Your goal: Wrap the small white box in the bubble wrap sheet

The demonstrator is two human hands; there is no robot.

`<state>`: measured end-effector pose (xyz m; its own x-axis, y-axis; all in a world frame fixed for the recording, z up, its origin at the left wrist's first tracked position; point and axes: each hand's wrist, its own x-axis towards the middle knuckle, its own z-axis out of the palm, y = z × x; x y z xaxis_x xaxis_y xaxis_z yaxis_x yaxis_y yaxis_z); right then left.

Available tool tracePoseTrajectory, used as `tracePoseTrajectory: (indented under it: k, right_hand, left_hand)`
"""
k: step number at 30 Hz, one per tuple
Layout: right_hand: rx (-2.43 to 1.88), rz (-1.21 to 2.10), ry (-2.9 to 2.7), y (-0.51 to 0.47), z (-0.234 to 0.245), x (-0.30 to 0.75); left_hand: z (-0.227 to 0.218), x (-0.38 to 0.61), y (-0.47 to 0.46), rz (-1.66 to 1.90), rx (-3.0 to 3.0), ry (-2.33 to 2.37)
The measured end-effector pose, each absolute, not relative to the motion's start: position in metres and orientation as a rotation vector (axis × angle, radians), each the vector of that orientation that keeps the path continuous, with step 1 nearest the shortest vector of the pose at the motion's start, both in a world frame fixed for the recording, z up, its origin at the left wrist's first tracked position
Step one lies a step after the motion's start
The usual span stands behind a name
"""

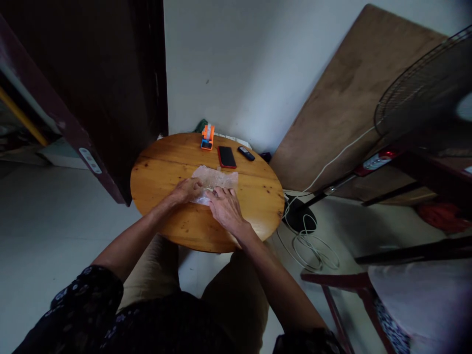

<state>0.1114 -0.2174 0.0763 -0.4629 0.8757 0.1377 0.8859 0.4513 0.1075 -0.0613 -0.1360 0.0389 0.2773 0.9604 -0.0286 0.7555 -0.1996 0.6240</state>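
A crinkled, translucent sheet that looks like bubble wrap [216, 178] lies on the round wooden table [254, 216]. My left hand [189, 189] has its fingers bent over the sheet's left part. From the right, my right hand [225, 206] grips the near part of it, fingers curled and close to those of the left. Between the fingertips the wrap looks folded or bunched; whether anything is inside it I cannot tell. Part of its near edge is hidden under the hands.
Behind the sheet lie a red-edged phone [227, 157], a small dark handset or remote [246, 153] and an orange tape dispenser [207, 136]. A standing fan [424, 93] and its coiled cable [313, 246] are at right. A dark door [92, 73] stands left.
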Motion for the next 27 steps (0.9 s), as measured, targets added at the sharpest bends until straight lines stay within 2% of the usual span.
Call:
tracePoseTrajectory:
  k: [5, 14, 17, 23, 27]
  right_hand:
    - [-1.575, -0.335, -2.682, -0.214, 0.074, 0.107]
    - [-1.486, -0.349, -2.809, -0.207, 0.083, 0.104]
    - [-1.487, -0.373, -2.837, -0.205, 0.089, 0.104]
    - [-1.493, -0.116, -2.833, -0.199, 0.097, 0.117]
    - [-1.491, -0.067, -2.807, -0.195, 0.097, 0.122]
  left_hand:
    - [0.044, -0.075, -0.139, 0.455, 2.139, 1.729]
    - [0.066, -0.087, -0.15, 0.21, 2.004, 1.926]
    - [0.064, -0.08, -0.147, 0.245, 1.917, 1.908]
    - [0.053, -0.083, -0.14, 0.365, 1.784, 1.759]
    - [0.051, -0.086, -0.14, 0.501, 1.702, 1.674]
